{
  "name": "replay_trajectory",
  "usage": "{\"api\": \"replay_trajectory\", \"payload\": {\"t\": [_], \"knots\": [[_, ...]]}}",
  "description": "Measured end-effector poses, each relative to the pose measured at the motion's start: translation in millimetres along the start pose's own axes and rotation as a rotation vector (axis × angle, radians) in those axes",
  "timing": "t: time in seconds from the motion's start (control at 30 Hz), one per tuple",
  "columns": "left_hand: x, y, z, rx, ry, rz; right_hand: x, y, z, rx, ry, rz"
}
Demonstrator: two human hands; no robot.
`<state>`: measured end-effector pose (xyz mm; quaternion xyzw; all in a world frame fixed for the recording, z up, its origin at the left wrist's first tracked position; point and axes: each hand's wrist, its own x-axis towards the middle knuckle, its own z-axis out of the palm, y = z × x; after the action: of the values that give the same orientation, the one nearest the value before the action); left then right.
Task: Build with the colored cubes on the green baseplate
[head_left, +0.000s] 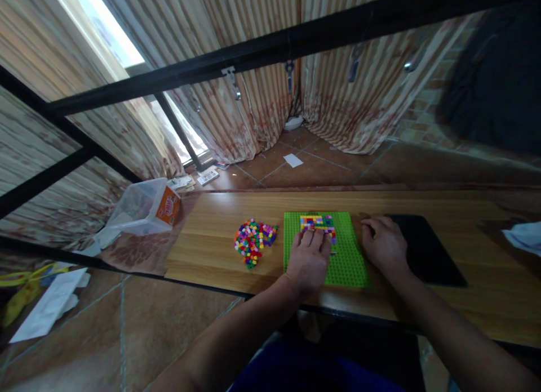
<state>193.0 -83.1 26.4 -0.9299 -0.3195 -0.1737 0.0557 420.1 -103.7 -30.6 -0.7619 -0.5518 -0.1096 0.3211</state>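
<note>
Green board: The flat green plastic board with little bumps (347, 266) lay on the long brown wooden bench (203, 234), in front of the person.
Blocks on the board: A patch of tiny plastic blocks in many colours (316, 220) sat on the far part of the board, partly hidden by the bare left hand (310, 257).
Left fingers: They were bent down over the patch, close together. I could not tell if they held a block.
Right fingers: The bare right hand (384, 244) rested just beside the board's right edge, with its fingers curled in toward the thumb. I could not tell if they held anything.
Loose blocks: A messy pile of tiny bright plastic blocks (249, 240) lay on the bench, left of the board.
Black mat: A flat black mat (431, 254) lay on the bench by the right hand.
Step in hand: It looked like putting blocks on the bumps, or pushing them down.
Next move: It seemed to need a soft, straight push, without bumping the nearby blocks.
</note>
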Motion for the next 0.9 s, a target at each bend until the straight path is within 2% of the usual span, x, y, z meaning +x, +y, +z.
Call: {"api": "replay_trajectory", "payload": {"t": [0.27,0.4,0.5,0.57,0.7,0.9], "knots": [[-14.8,3.3,-1.9,-0.143,0.048,-0.111,-0.3,5.6,3.1,0.006,-0.008,-0.018],[-28.8,-20.4,-9.7,-0.211,0.087,-0.286,-0.3,7.9,4.3,0.008,-0.005,-0.019],[-38.9,-50.8,-17.2,-0.153,0.094,-0.515,-0.3,8.9,4.5,-0.003,-0.013,-0.023],[-43.0,-70.0,-21.8,-0.091,0.065,-0.601,-0.3,9.2,4.5,-0.007,-0.023,-0.018],[-44.7,-91.5,-26.7,0.009,-0.048,-0.652,-0.2,10.0,4.8,-0.009,-0.026,-0.023],[-42.6,-89.5,-27.0,0.062,-0.098,-0.675,-0.2,10.6,5.4,0.006,-0.012,-0.028]]}}
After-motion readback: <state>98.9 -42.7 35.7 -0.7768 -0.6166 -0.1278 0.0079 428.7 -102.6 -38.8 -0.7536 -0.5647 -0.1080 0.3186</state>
